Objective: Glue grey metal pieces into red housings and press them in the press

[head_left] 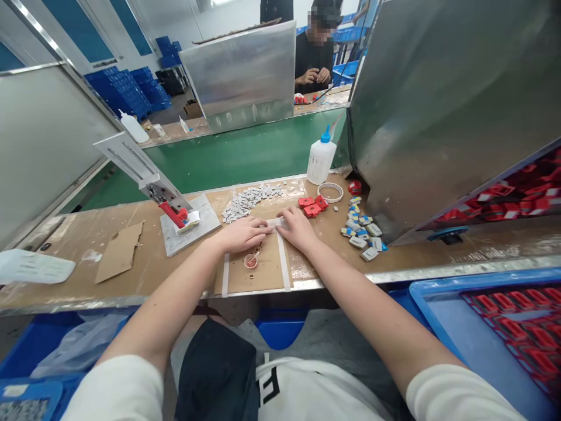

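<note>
Head view: how do the fingers stand?

"Left hand (244, 234), fingers laid out long, tips at the pale strip (274, 223). Right hand (300, 229), fingers bent at its other end. Pinching or pressing, can't tell for either."

"Strip's place?"

"Between both hands, twelve o'clock on the cardboard sheet (265, 278). From the strip: small cup (251, 261) at seven, grey pieces (245, 204) ten, bottle (321, 162) one, red parts (311, 209) two."
</note>
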A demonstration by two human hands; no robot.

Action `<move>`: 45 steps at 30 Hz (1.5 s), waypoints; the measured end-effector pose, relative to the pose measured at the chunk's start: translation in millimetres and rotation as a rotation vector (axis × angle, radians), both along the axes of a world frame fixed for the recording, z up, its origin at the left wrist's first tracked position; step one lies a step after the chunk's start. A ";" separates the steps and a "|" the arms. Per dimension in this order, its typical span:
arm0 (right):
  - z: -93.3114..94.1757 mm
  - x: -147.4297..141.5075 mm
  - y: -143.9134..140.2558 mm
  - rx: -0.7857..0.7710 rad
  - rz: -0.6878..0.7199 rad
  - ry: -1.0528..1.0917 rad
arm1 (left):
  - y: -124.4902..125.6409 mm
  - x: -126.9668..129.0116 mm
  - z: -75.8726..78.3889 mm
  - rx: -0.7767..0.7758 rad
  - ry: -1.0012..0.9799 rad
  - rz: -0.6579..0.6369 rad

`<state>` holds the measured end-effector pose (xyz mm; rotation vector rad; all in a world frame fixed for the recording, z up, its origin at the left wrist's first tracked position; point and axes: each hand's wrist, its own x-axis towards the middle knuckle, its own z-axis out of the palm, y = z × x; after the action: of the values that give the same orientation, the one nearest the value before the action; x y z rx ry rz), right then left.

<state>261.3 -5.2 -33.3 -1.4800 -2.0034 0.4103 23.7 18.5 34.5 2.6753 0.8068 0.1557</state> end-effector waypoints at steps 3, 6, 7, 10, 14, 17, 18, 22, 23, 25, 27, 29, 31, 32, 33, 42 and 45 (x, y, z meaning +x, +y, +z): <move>-1.5 2.8 2.6 -0.020 -0.009 0.074 | 5.2 -3.1 -8.6 0.024 0.068 -0.037; -1.6 4.8 4.8 -0.034 -0.017 0.139 | 3.3 -5.1 -9.7 0.066 0.089 -0.070; -1.3 4.9 5.2 -0.040 -0.018 0.144 | 3.3 -4.6 -9.6 0.076 0.095 -0.075; -0.3 3.9 5.0 -0.052 -0.006 0.106 | 6.1 -1.2 -9.6 0.114 0.133 -0.084; -1.9 2.7 5.7 -0.054 0.005 0.086 | 14.4 1.9 -10.6 0.124 0.170 -0.118; -5.4 3.6 8.2 -0.038 -0.001 0.119 | 21.7 2.1 -12.7 0.085 0.118 -0.097; -6.5 4.2 8.9 -0.032 -0.002 0.132 | 23.9 2.1 -13.8 0.083 0.097 -0.090; -8.2 8.1 8.6 0.014 0.013 0.105 | 30.2 2.3 -19.4 0.082 0.064 -0.097; -8.0 9.3 7.8 0.028 0.016 0.074 | 31.2 2.0 -20.6 0.067 0.052 -0.079; -7.5 11.6 6.6 0.043 0.011 0.011 | 32.5 0.7 -22.4 0.025 0.007 -0.013; -7.3 13.1 6.4 0.032 0.007 -0.020 | 32.6 -0.5 -23.2 -0.001 -0.040 0.056; -7.3 13.4 7.4 0.016 0.033 -0.022 | 31.6 0.0 -22.9 -0.012 -0.059 0.091; -7.1 12.2 8.6 0.011 0.085 -0.017 | 29.6 4.1 -21.8 -0.012 -0.046 0.110; -6.9 11.1 9.0 0.016 0.110 -0.007 | 28.5 7.7 -21.2 -0.014 -0.033 0.122; -6.6 9.8 9.4 0.025 0.129 0.018 | 27.4 12.4 -20.7 -0.021 -0.026 0.139; -1.5 7.3 9.3 0.192 0.125 0.604 | 24.2 55.6 -2.8 -0.419 -0.484 0.389; 1.2 11.9 5.9 0.291 0.070 0.643 | 20.6 47.1 9.1 -0.439 -0.579 0.339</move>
<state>273.2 0.7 -32.1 -0.9418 -1.5193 0.5195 70.8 39.1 43.6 1.9174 0.9500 0.7073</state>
